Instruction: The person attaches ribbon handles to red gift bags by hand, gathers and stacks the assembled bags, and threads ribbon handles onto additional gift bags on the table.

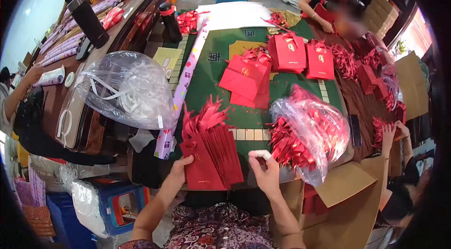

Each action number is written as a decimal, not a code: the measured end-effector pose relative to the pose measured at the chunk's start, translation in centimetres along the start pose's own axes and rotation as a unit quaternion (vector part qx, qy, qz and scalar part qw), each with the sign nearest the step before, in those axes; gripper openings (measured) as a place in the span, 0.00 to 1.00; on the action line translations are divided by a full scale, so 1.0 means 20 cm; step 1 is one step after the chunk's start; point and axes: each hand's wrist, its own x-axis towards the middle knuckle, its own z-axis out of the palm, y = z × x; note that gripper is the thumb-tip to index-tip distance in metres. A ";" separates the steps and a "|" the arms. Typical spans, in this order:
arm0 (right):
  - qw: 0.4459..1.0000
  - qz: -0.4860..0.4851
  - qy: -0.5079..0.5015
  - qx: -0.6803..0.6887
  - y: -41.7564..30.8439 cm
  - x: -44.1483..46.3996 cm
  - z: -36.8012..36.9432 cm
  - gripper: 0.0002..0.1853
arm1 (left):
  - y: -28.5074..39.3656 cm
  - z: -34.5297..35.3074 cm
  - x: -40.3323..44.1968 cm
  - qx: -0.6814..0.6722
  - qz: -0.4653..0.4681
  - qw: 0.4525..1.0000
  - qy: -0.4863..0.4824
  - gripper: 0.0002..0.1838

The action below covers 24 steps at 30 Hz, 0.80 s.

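Observation:
My left hand [178, 170] is closed on the left edge of a thick stack of red paper gift bags [209, 162], with red ribbons fanning out at the top. To the right of the stack, my right hand [268, 176] is raised, thumb and index finger brought together in a pinch. White tape wraps one finger, and anything held in the pinch is too small to make out. Beyond that hand, a clear plastic bag [324, 131] holds many red ribbons [289, 148]. Finished-looking red bags with gold print [246, 75] lie piled farther up the green table [206, 80].
Left of centre sits a clear bag of white straps [129, 91], beside a long patterned roll [185, 84]. More red bag stacks [286, 54] stand at the back. An open cardboard box [347, 183] is at the lower right. Other people work at the right and far left.

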 end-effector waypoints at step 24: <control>0.983 0.071 -0.139 0.093 0.01 0.26 0.22 0.44 | 0.13 0.31 -0.02 0.237 0.096 0.962 -0.094 0.32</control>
